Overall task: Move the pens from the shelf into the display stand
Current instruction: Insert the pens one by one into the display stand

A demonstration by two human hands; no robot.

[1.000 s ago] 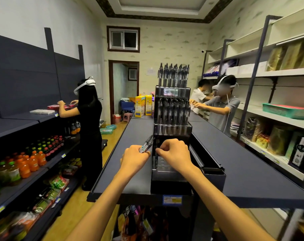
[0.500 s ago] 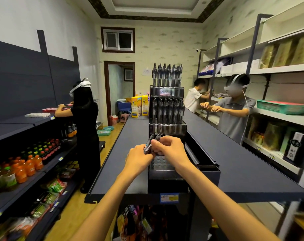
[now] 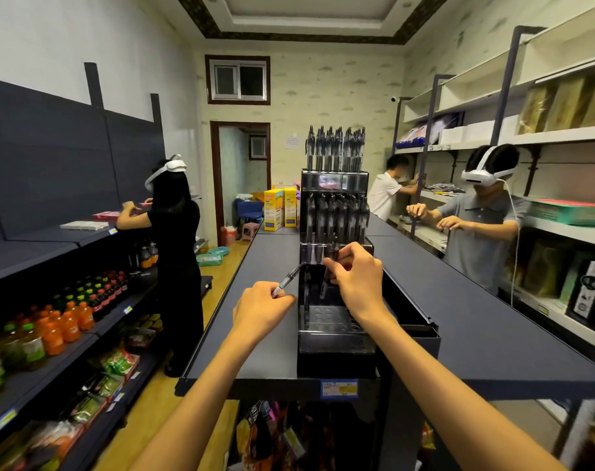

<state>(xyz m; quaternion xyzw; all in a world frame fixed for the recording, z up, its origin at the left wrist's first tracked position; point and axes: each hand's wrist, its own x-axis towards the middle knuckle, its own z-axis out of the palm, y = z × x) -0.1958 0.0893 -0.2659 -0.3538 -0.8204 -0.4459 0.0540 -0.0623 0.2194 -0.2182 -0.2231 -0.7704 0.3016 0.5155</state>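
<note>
A black tiered display stand (image 3: pixel 335 338) stands on the dark shelf top (image 3: pixel 275 334) in front of me. Its two upper tiers are full of upright pens (image 3: pixel 335 147); the lowest tier shows several open holes. My left hand (image 3: pixel 260 309) grips a clear pen (image 3: pixel 287 278) that slants up to the right, just left of the stand. My right hand (image 3: pixel 357 280) pinches a dark pen (image 3: pixel 327 280), held nearly upright over the lowest tier's holes.
A dark open box (image 3: pixel 415 321) sits right of the stand. One person stands at the left shelves (image 3: pixel 174 239), two more at the right shelves (image 3: pixel 483 226). Bottles (image 3: pixel 61 328) fill the left racks. Yellow boxes (image 3: pixel 279 209) stand at the shelf's far end.
My hands were together sharing the pens; now they have parted. The right hand has taken one pen over the stand's lowest tier, and the left keeps one pen beside the stand.
</note>
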